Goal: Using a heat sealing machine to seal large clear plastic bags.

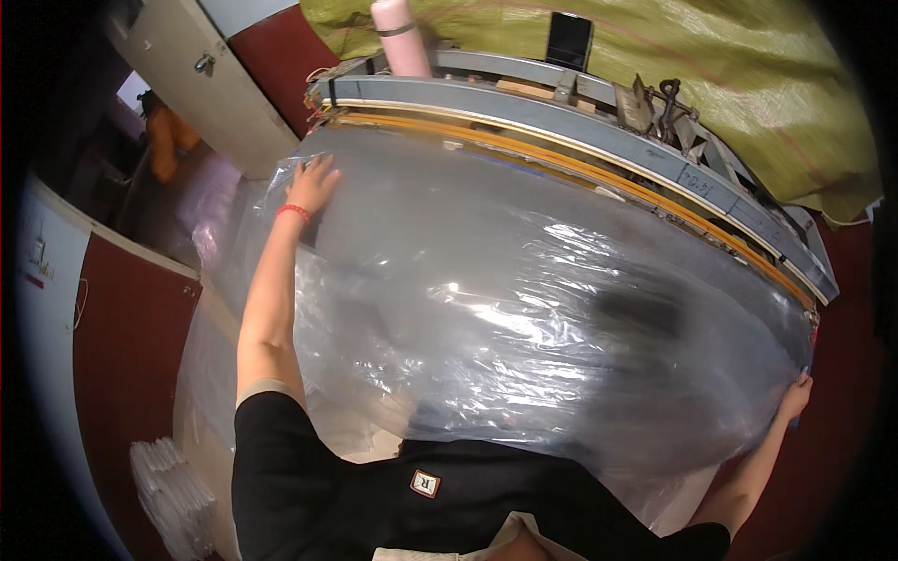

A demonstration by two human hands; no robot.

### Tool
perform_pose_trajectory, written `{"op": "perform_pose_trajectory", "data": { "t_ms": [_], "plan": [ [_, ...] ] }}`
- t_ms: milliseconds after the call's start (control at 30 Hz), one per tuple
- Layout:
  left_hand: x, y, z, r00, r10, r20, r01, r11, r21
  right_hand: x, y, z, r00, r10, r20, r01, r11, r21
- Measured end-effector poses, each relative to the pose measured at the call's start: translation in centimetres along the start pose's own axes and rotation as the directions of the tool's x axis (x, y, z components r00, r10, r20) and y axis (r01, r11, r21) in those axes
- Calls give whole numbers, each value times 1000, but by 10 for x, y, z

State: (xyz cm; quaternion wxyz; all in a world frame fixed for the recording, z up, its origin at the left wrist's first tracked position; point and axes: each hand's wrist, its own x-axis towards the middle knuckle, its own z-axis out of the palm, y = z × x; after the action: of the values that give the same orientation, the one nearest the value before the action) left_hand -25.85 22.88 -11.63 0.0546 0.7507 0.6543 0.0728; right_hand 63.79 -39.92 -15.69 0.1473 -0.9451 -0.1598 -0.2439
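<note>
A large sheet of clear plastic film [505, 299] lies spread in front of me, wrinkled and shiny in its middle. My left hand [315, 185], with a red band at the wrist, rests on the film's far left corner, fingers stretched and apart. At the far right, my right hand [796, 396] has its fingers closed on the film's right edge. Along the film's far side runs a long grey metal bar [524, 110] with an orange strip [561, 159] beneath it.
A pink bottle [402, 42] and a dark phone [569, 41] are behind the bar, near a metal clamp [666, 107]. Yellow-green woven sheeting [748, 84] covers the back. A door [201, 70] stands ajar at left. Stacked clear plastic [173, 496] lies lower left.
</note>
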Motion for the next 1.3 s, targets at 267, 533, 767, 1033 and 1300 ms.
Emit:
{"op": "perform_pose_trajectory", "data": {
  "t_ms": [267,533,767,1033,1300],
  "plan": [
    [62,-7,-8,993,-29,113,27,999,17,-1,-34,-10,980,195,32,-198,969,149],
    [-32,279,-10,846,530,54,-380,672,-635,-17,-50,-36,983,177,46,-162,725,670],
    [-315,502,-1,-155,984,91,-63,82,-995,-10,-35,-46,934,32,356,-346,328,879],
    [-443,525,86,-461,726,511,-162,497,-853,-8,-40,-42,935,159,316,-353,397,847],
    [-286,331,-42,105,828,551,349,488,-800,-13,-32,-37,972,165,164,-229,536,812]
  ]
}}
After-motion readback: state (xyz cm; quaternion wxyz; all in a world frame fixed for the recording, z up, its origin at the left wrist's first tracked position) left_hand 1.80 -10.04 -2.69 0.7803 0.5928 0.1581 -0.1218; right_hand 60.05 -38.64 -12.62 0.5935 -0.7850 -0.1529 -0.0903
